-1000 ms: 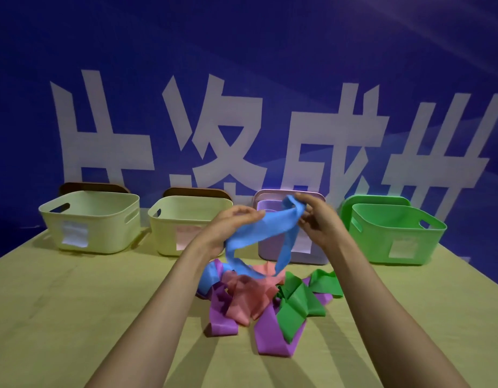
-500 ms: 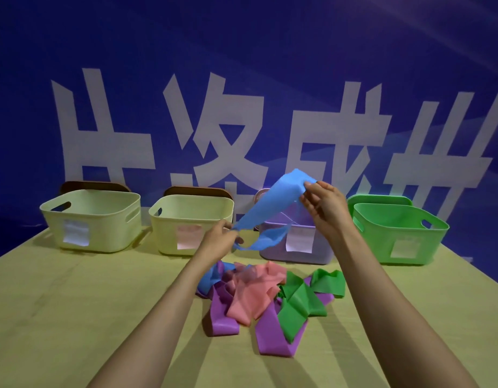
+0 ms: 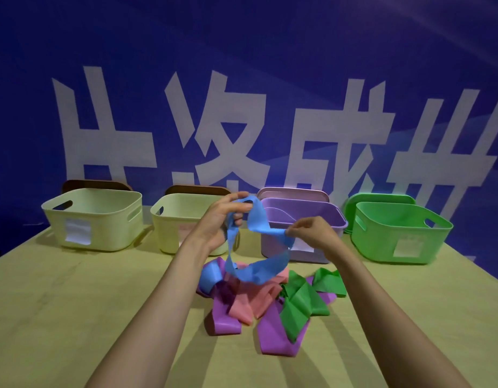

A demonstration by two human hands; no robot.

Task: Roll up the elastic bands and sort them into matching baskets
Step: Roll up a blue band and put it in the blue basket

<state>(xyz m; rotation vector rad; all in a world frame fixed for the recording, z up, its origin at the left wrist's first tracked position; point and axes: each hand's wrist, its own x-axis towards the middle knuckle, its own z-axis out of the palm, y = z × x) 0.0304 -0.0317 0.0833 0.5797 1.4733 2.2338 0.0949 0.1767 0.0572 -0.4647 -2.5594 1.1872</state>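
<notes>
A blue elastic band (image 3: 257, 268) hangs in a loose loop above a pile of bands. My left hand (image 3: 219, 219) grips its upper end, fingers curled round the strip. My right hand (image 3: 312, 233) pinches the band further along, in front of the purple basket (image 3: 303, 211). Under the loop lie a pink band (image 3: 243, 302), purple bands (image 3: 270, 337), a green band (image 3: 298, 306) and another blue piece (image 3: 208, 278). Behind stand two cream baskets (image 3: 93, 217) (image 3: 175, 219) and a green basket (image 3: 399, 233).
The four baskets stand in a row at the far edge of the yellow-green table (image 3: 74, 317), each with a pale label on its front. Lids lean behind them. A blue wall with large white characters rises right behind the row.
My right hand came down from high up to the purple basket's front. My left hand rose and took the band's upper end. The blue band now hangs as a loop instead of a taut strip.
</notes>
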